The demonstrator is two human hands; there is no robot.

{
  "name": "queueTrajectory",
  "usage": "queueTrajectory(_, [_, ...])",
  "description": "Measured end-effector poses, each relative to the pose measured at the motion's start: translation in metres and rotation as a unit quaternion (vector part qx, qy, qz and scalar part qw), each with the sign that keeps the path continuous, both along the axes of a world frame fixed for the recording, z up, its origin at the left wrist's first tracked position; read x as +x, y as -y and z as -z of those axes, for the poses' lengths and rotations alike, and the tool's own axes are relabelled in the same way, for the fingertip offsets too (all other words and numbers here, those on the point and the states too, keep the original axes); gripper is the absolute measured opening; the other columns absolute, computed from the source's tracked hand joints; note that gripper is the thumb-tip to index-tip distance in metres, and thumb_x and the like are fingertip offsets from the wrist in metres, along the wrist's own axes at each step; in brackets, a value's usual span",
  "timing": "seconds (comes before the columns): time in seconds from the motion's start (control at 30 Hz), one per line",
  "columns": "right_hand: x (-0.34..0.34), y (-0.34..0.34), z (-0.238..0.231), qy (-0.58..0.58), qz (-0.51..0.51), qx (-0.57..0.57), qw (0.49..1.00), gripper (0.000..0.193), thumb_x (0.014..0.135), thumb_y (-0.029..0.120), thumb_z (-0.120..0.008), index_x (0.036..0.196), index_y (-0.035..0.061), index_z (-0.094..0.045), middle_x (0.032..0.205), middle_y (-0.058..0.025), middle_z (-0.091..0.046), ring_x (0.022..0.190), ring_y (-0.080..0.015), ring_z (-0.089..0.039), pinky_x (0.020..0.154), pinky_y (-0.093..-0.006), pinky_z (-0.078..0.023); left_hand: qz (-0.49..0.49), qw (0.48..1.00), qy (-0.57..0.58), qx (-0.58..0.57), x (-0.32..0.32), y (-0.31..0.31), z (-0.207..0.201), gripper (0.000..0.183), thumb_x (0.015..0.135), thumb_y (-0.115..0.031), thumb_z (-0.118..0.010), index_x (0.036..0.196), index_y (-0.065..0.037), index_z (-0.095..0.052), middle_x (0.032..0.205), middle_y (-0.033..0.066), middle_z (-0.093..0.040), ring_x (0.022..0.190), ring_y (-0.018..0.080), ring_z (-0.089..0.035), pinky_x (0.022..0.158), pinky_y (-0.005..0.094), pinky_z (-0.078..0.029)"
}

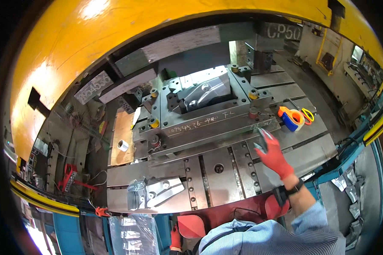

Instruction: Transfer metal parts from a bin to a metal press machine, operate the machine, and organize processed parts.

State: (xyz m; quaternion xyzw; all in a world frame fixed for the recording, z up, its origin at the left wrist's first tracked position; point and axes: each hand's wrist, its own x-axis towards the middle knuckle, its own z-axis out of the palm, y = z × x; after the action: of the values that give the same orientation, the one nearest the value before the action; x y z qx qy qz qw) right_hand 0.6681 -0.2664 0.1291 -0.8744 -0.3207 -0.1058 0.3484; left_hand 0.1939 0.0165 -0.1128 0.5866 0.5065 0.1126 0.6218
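Note:
My right hand (273, 155), in a red glove with grey fingertips, reaches over the right side of the metal press bed (219, 189). Its fingers are stretched out, thumb apart, and no object shows in them. The lower die block (200, 125) is just beyond it. A bent silver sheet-metal part (208, 91) lies in that die. My left hand (175, 239), also red-gloved, is low by the front edge, beside a red rounded guard (191, 226); its fingers are mostly hidden. Several stamped metal parts (164, 191) lie stacked at the bed's front left.
Overhead hangs the dark upper die (178, 46) under a yellow press frame (149, 15). An orange-and-blue tape dispenser (291, 119) and yellow-handled scissors (307, 115) lie at right. A white roll (123, 145) rests on a wooden board (122, 123). A second red guard (276, 207) sits near my right wrist.

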Motion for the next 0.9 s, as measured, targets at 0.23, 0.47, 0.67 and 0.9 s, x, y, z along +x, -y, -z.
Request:
queueTrajectory(0.23, [-0.08,0.232,0.194,-0.27,0.256,0.154,0.915,0.048,0.081,0.016,-0.07,0.122,-0.0038,-0.055,0.115,-0.0164,-0.062,0.108,-0.0264,-0.059,0.09,-0.0366,-0.047,0.248,0.966,-0.077,0.014,-0.023,-0.029,0.047,0.041,0.094,-0.022,-0.058,0.129,0.0,-0.053,0.122,0.0128,-0.062,0.11,0.0197,-0.057,0.095,0.0332,-0.045])
queueTrajectory(0.47, [-0.154,0.273,0.278,-0.562,0.201,0.238,0.766,0.04,0.088,0.025,-0.064,0.122,0.006,-0.058,0.111,-0.0045,-0.065,0.096,-0.0164,-0.062,0.081,-0.0331,-0.049,0.302,0.947,-0.097,0.046,-0.007,-0.027,0.018,0.042,0.094,-0.022,-0.059,0.13,-0.001,-0.052,0.124,0.0124,-0.061,0.112,0.0197,-0.056,0.096,0.0331,-0.044])
queueTrajectory(0.67, [-0.173,0.236,0.265,-0.551,0.127,0.255,0.784,0.039,0.096,0.031,-0.049,0.127,0.0079,-0.056,0.115,-0.0035,-0.064,0.103,-0.0182,-0.06,0.086,-0.0342,-0.047,0.322,0.937,-0.115,0.078,-0.002,-0.011,0.001,0.044,0.093,-0.022,-0.059,0.131,-0.001,-0.051,0.126,0.0119,-0.059,0.115,0.0196,-0.054,0.098,0.0331,-0.043])
queueTrajectory(0.9, [-0.162,0.296,0.391,-0.579,0.105,0.255,0.767,0.04,0.1,0.034,-0.04,0.123,0.0076,-0.059,0.113,-0.0063,-0.064,0.102,-0.0194,-0.06,0.089,-0.0342,-0.047,0.325,0.932,-0.109,0.115,0.019,0.002,-0.035,0.045,0.093,-0.022,-0.06,0.133,-0.002,-0.05,0.128,0.0115,-0.058,0.117,0.0196,-0.053,0.099,0.033,-0.042])
